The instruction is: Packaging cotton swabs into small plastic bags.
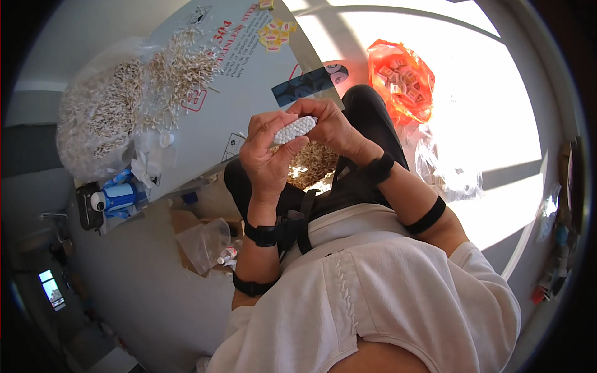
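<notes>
In front of my lap, a tight bundle of cotton swabs (pixel 295 130) shows its round white tips upward. My left hand (pixel 266 149) wraps its left side, thumb along the near edge and fingers along the far edge. At the bundle's right end, my right hand (pixel 339 132) is closed on it with bent fingers. Whether a wrapper surrounds the bundle is hidden by my fingers. Below my hands, between my legs, lies a heap of loose swabs (pixel 316 163), partly covered by my hands and the bundle.
On the grey table (pixel 239 93) lie a large clear bag of swabs (pixel 93 118), a loose swab pile (pixel 180 65), small yellow packets (pixel 273 36) and a dark patterned strip (pixel 303 88). A blue bottle (pixel 119 196) stands at its left corner. An orange-red bag (pixel 379 59) holding small boxes sits right.
</notes>
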Motion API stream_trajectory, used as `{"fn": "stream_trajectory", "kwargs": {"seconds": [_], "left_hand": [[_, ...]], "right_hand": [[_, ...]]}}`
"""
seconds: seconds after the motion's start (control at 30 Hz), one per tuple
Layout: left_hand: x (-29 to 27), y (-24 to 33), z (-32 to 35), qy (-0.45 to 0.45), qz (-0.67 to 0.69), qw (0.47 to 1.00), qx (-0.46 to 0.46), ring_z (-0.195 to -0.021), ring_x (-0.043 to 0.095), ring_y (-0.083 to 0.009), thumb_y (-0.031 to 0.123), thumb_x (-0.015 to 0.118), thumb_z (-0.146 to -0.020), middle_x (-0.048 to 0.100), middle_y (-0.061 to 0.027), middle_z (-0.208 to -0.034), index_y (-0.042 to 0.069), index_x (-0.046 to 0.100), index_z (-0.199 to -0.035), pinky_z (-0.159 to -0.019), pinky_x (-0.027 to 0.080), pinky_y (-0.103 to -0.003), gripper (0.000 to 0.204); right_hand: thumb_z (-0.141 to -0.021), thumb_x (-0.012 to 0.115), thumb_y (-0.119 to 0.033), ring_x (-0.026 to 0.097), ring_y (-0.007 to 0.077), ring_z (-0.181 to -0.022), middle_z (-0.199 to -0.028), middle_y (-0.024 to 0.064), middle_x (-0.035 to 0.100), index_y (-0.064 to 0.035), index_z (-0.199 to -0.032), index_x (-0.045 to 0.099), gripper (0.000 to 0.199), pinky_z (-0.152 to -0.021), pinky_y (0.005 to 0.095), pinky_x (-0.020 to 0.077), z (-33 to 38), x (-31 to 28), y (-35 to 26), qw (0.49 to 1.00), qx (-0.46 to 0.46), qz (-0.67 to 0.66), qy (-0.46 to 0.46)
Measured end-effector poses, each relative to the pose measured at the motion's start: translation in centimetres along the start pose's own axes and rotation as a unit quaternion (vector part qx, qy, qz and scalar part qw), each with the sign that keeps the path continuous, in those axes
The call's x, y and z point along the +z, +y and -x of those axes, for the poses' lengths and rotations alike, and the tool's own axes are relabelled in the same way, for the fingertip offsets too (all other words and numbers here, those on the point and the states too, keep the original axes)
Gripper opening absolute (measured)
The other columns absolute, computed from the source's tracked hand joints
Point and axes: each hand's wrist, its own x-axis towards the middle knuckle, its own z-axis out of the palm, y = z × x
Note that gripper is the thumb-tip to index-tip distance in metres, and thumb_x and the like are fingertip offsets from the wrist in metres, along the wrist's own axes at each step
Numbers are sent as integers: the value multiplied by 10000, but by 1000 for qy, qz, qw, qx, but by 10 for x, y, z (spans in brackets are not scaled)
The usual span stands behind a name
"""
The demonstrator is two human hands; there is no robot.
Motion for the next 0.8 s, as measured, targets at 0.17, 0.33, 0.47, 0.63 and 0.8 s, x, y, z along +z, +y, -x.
{"fn": "stream_trajectory", "kwargs": {"seconds": [0.17,0.33,0.47,0.63,0.8], "left_hand": [[-3,5,-2,-3,3,999,40,-958,595,-172,81,807,-746,648,-70,-1025,-4,695,-998,-832,484,-282,289],[-3,14,-5,5,62,998,-10,-975,598,-187,69,824,-710,650,-68,-1024,7,697,-961,-859,492,-296,288],[-3,15,-7,0,26,1000,16,-993,600,-187,80,851,-671,655,-66,-1031,28,706,-949,-871,501,-298,318],[-5,11,-6,-6,26,1000,17,-999,599,-194,86,852,-661,658,-63,-1041,46,715,-954,-884,497,-310,326],[-7,6,-9,-24,-15,997,69,-1031,581,-231,115,852,-643,661,-36,-1054,62,705,-945,-914,472,-346,340]], "right_hand": [[-754,721,97,596,56,-897,-935,-19,641,-8,-984,637,266,-811,223,508,3,8,-7,1000,-6,-7,-7],[-751,720,96,575,39,-878,-917,-29,631,-9,-981,635,267,-798,211,492,2,14,-13,1000,-15,10,-6],[-750,730,77,557,30,-853,-900,-35,623,-8,-982,635,265,-769,208,483,1,18,-12,999,-40,12,5],[-747,736,66,547,28,-835,-890,-36,622,-9,-976,638,261,-747,206,473,0,20,-13,997,-65,32,15],[-752,724,64,537,34,-837,-884,-32,614,-7,-961,628,241,-744,220,468,0,24,-8,995,-80,41,40]]}}
